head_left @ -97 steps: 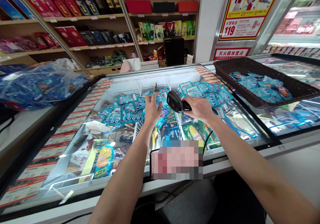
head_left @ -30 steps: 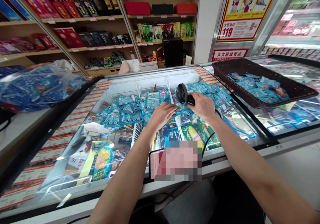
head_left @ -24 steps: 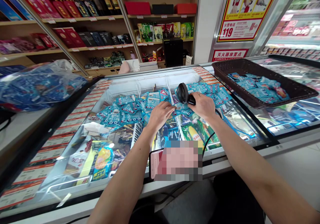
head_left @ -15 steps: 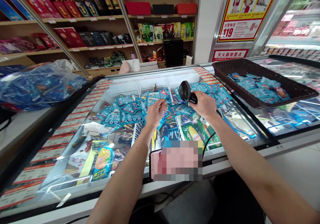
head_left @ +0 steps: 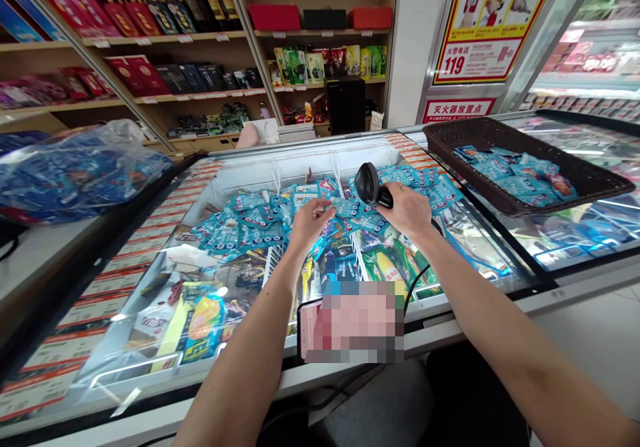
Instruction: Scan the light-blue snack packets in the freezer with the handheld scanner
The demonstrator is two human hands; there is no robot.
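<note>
My right hand [head_left: 409, 208] is wrapped round the handle of a black barcode scanner [head_left: 367, 182], whose head points left and down. Just left of it, my left hand [head_left: 311, 224] pinches the edge of a small blue packet [head_left: 345, 207] between thumb and fingers. The packet's face is turned upward below the scanner head. Under both hands, many similar blue packets [head_left: 245, 224] lie spread in a heap on the glass top of a chest freezer [head_left: 125, 300]. The scanner's black cable runs down past my right wrist.
A brown woven basket [head_left: 475, 160] with more blue packets stands on the right. At the left sits a clear plastic bag [head_left: 75, 170] full of blue packets. A phone [head_left: 310, 330], partly blurred out, rests at the freezer's front edge. Stocked shelves [head_left: 320, 34] stand behind.
The packet in my left hand has tilted from nearly edge-on to face up. My left fingers have shifted slightly. My right hand and the scanner have hardly moved.
</note>
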